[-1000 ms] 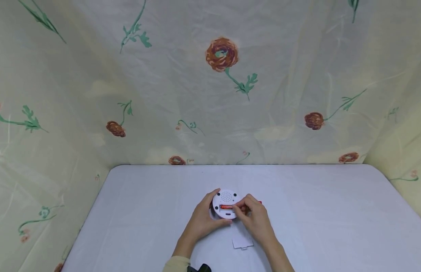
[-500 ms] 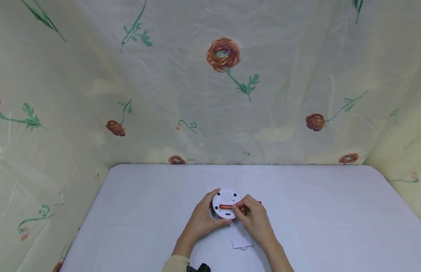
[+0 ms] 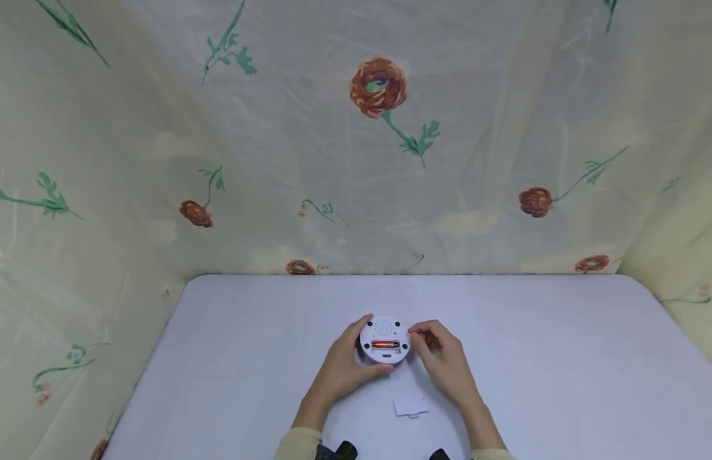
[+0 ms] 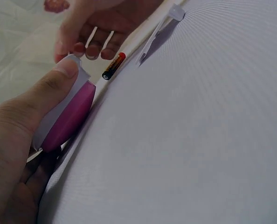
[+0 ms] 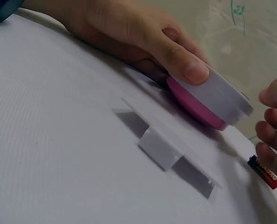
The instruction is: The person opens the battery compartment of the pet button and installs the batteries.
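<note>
left hand (image 3: 343,369) grips the device (image 3: 383,328); right hand (image 3: 446,363), loosely bent, is empty; one battery (image 3: 385,345) is in, loose battery (image 4: 114,66) and cover (image 3: 410,406) out.

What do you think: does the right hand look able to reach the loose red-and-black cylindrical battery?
Probably yes: the loose battery lies close to the right hand, and the wrist views show nothing between them.

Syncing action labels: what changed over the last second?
Right hand came off the battery in the device, moving right and slightly away from the person, to just beside the device. It appears to hold nothing; that battery is no longer covered by fingers. Same as before: left hand grips the device, cover lies on the table.
</note>
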{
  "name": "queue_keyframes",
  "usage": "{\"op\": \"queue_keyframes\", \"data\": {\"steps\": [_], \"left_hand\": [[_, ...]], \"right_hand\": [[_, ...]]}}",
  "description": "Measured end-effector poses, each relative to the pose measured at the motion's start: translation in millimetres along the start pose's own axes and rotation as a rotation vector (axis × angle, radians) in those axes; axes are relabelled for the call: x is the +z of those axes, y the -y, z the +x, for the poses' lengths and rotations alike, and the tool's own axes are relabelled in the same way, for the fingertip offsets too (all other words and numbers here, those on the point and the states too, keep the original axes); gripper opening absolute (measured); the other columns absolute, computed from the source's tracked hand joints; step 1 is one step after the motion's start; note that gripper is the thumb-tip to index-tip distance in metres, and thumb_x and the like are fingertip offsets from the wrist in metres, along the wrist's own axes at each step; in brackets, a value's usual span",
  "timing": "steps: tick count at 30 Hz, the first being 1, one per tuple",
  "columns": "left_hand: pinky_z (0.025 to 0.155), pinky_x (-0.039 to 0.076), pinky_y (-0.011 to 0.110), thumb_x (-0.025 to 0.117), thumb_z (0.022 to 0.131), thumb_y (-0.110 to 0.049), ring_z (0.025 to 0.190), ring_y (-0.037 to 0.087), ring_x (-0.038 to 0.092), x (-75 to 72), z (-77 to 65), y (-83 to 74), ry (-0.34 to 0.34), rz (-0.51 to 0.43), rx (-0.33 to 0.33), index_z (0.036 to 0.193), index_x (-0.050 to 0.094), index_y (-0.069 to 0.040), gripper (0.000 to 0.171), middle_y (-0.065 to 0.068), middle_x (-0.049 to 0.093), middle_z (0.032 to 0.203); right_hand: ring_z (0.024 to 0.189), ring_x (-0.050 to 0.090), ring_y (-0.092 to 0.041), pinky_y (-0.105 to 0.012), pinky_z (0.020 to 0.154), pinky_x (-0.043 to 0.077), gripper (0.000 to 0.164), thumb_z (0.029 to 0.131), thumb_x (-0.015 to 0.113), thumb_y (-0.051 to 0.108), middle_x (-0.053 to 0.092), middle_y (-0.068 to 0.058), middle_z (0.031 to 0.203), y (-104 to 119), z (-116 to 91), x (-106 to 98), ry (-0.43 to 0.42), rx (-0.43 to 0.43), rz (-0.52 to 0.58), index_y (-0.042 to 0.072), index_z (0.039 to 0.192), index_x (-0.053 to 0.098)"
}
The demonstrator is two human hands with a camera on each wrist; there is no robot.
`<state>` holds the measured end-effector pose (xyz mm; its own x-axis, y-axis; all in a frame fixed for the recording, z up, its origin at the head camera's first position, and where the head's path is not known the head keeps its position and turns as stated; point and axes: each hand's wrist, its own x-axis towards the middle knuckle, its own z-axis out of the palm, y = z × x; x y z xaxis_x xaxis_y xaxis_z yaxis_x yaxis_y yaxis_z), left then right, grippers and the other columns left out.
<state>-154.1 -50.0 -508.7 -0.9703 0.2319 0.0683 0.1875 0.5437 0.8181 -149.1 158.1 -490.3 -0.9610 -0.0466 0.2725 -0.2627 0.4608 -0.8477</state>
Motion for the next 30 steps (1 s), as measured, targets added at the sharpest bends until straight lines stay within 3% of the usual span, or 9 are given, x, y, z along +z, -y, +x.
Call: {"op": "queue_keyframes", "data": {"steps": [6,11,16,30], "left_hand": [[0.109,0.038,0.045,0.076,0.062,-0.065,0.135,0.019,0.041,-1.6,0.6,1.0,-0.011,0.001,-0.004,0.146,0.030,-0.034,0.101,-0.002,0.043,0.147],[0.109,0.037,0.046,0.077,0.062,-0.063,0.137,0.020,0.039,-2.0,0.0,2.2,-0.013,-0.007,-0.018,0.145,0.030,-0.037,0.100,-0.004,0.041,0.148],[0.110,0.036,0.046,0.077,0.061,-0.063,0.137,0.020,0.039,-0.9,-0.4,2.4,-0.009,-0.005,-0.019,0.145,0.030,-0.037,0.100,-0.004,0.041,0.148],[0.110,0.035,0.046,0.077,0.060,-0.064,0.138,0.020,0.038,3.4,-0.6,2.4,0.001,-0.011,-0.018,0.145,0.030,-0.038,0.100,-0.005,0.040,0.149]], "right_hand": [[0.088,0.054,-0.010,-0.016,0.078,0.044,0.016,0.088,0.063,0.004,0.057,0.003,0.096,-5,4,-3,-0.060,-0.054,-0.024,0.011,0.102,0.065],[0.106,0.050,-0.019,-0.036,0.096,0.032,0.023,0.083,0.067,0.005,0.056,-0.002,0.108,-14,5,-8,-0.065,-0.071,-0.187,0.012,0.104,0.064],[0.107,0.046,-0.026,-0.052,0.096,0.021,0.026,0.081,0.069,0.009,0.054,-0.007,0.111,-24,2,-15,-0.035,0.001,-0.288,0.013,0.106,0.064],[0.105,0.046,-0.029,-0.057,0.098,0.021,0.016,0.082,0.070,0.010,0.060,-0.008,0.103,-30,-2,-16,-0.031,-0.009,-0.372,0.013,0.098,0.070]]}}
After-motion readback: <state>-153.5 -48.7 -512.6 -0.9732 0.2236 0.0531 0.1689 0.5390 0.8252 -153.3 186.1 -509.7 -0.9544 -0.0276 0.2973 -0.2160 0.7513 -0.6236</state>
